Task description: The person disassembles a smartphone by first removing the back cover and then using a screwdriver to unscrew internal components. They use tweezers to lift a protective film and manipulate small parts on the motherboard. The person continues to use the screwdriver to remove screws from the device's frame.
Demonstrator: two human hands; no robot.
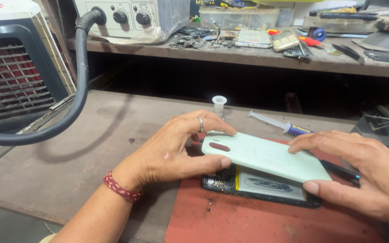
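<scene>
My left hand grips the camera end of a pale green phone back cover, thumb under its near edge, fingers over the far edge. My right hand holds the cover's other end between thumb and fingers. The cover is tilted up, apart from an opened phone body that lies beneath it on a red work mat. The phone's battery and circuit board show under the raised cover.
A syringe with a blue label and a small clear cap lie behind the phone. A black flexible hose arcs at left beside a grilled appliance. The back shelf holds tools, phone parts and a knobbed station.
</scene>
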